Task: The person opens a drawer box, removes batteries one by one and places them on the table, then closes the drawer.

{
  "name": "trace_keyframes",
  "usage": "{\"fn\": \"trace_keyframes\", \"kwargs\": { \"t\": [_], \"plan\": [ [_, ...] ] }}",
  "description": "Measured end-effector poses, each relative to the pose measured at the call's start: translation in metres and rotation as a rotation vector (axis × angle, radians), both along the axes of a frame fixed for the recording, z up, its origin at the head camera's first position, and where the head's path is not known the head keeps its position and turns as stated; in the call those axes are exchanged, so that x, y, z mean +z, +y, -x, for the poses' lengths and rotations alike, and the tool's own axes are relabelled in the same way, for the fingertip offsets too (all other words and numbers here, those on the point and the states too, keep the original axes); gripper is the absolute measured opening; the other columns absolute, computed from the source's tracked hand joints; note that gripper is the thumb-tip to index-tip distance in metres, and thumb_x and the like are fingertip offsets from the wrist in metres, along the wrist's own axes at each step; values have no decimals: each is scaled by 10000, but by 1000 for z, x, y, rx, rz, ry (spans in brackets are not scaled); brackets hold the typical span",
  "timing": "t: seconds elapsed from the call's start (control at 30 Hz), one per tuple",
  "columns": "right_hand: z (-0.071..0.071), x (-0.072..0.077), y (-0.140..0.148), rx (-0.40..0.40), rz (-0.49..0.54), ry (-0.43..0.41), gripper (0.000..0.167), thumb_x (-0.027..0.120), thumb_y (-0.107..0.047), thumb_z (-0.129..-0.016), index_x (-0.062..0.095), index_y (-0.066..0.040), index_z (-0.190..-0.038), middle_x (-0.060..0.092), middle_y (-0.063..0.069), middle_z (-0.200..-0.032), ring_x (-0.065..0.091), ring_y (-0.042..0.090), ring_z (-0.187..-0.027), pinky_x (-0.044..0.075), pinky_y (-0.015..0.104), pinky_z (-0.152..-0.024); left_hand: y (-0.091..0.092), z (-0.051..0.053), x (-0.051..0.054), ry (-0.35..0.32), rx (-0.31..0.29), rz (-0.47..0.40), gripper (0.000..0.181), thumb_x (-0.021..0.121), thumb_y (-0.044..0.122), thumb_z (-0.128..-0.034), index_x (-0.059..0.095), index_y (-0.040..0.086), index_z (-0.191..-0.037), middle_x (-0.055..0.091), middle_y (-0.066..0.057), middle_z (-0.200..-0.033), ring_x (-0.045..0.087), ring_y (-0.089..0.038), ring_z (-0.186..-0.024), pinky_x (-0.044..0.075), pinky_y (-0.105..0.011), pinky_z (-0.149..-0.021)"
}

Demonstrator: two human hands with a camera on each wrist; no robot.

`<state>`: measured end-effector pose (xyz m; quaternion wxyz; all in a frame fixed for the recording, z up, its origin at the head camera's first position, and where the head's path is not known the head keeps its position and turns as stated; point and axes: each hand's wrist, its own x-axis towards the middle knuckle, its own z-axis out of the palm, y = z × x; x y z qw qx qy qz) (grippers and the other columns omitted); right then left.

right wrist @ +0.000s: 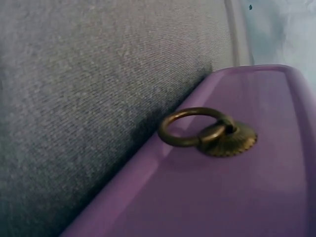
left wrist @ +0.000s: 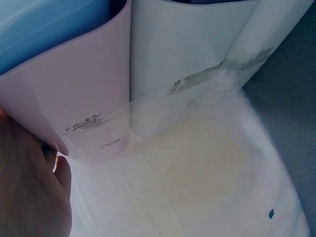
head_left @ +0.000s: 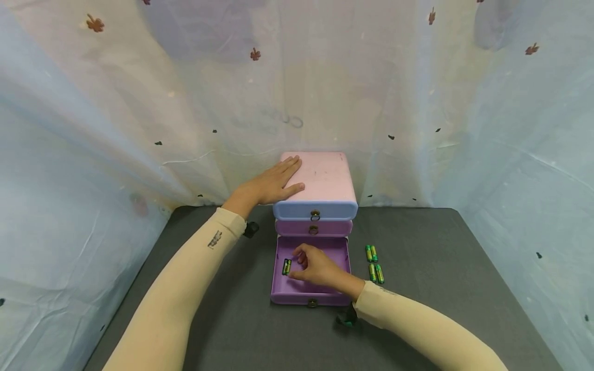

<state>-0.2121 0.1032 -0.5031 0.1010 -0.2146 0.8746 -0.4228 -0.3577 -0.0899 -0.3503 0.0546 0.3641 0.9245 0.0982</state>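
My left hand (head_left: 274,184) rests with straight fingers on the pink top (head_left: 325,175) of a small drawer cabinet; the left wrist view shows part of this hand beside the cabinet's side (left wrist: 94,89). The bottom purple drawer (head_left: 311,299) is pulled out. Its brass ring handle (right wrist: 217,136) fills the middle of the right wrist view. Over this drawer is my right hand (head_left: 317,265), fingers loosely bent, thumb and index apart, no object visible between them. Just left of its fingertips, two green-and-black batteries (head_left: 286,267) lie side by side inside the drawer.
Right of the drawer, a pair of batteries (head_left: 372,253) lies on the grey table (head_left: 417,309), with another pair (head_left: 376,273) nearer. A blue drawer (head_left: 297,211) and a purple drawer (head_left: 290,228) sit closed above. Pale patterned sheeting (head_left: 325,93) hangs behind the cabinet.
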Motion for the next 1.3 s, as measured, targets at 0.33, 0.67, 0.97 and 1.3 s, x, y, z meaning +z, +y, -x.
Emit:
{"fn": "trace_keyframes", "kwargs": {
  "t": [0.33,0.67,0.97,1.3],
  "plan": [
    [5,-6,-8,-6,-50,19,476,926,-174,-861,666,24,-1206,676,155,-1047,629,238,-916,541,345,-791,-1,1,-1,4,-2,2,857,342,618,-1132,-5,120,-1737,-62,-57,-1812,-48,-240,-1669,27,-415,-1357],
    [4,-9,-15,-14,-116,82,440,928,-192,-857,672,-10,-1164,627,88,-1002,545,155,-884,508,325,-782,-1,3,-2,3,-6,10,854,321,623,-1133,-28,127,-1735,-83,-51,-1809,-63,-232,-1668,18,-413,-1357],
    [6,-18,-19,-22,-170,164,423,937,-219,-844,673,-47,-1126,576,17,-962,524,122,-857,509,296,-763,-2,2,-1,0,-5,6,856,320,630,-1131,-26,131,-1735,-77,-50,-1810,-56,-235,-1669,32,-422,-1358],
    [3,-17,-17,-26,-152,204,411,944,-185,-822,669,-36,-1089,610,65,-946,534,126,-840,511,296,-743,-2,1,-1,-7,-11,2,854,325,620,-1133,-25,124,-1734,-80,-57,-1810,-57,-242,-1669,33,-428,-1358]
  ]
}}
